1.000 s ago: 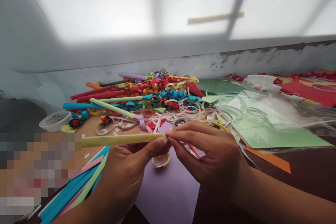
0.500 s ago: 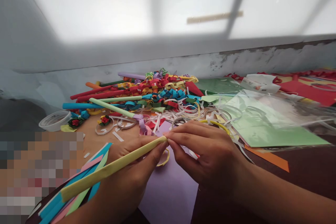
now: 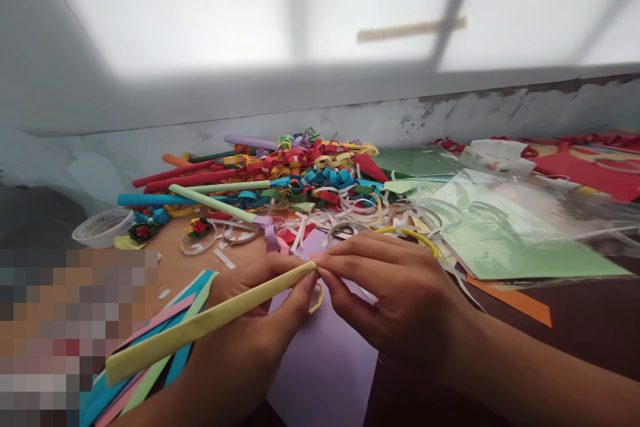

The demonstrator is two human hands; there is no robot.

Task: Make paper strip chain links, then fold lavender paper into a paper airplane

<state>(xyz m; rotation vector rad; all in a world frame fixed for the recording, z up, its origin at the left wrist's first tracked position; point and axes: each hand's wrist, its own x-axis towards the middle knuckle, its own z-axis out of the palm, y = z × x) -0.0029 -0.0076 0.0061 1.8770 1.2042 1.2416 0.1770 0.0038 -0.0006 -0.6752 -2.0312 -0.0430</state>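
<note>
A pale yellow rolled paper stick (image 3: 210, 321) slants up from the lower left to the middle of the view. My left hand (image 3: 250, 347) is closed around its upper part, the thumb pressing near the tip. At that tip, my right hand (image 3: 400, 297) pinches the stick's end between thumb and fingertips; the exact contact is partly hidden. A small yellow paper loop (image 3: 317, 299) hangs just under the fingertips. Below both hands lies a sheet of purple paper (image 3: 325, 367). Coloured paper strips (image 3: 183, 320) lie beside my left wrist.
Behind the hands is a heap of paper chains (image 3: 320, 170) with rolled paper sticks. A clear plastic tub (image 3: 103, 227) stands left, near small paper flowers (image 3: 199, 227). Green paper in plastic (image 3: 540, 260) and an orange strip (image 3: 515, 300) lie right. A wall (image 3: 320, 93) closes the back.
The stick's lower end has shifted slightly left and up. Both hands keep nearly the same place and grip.
</note>
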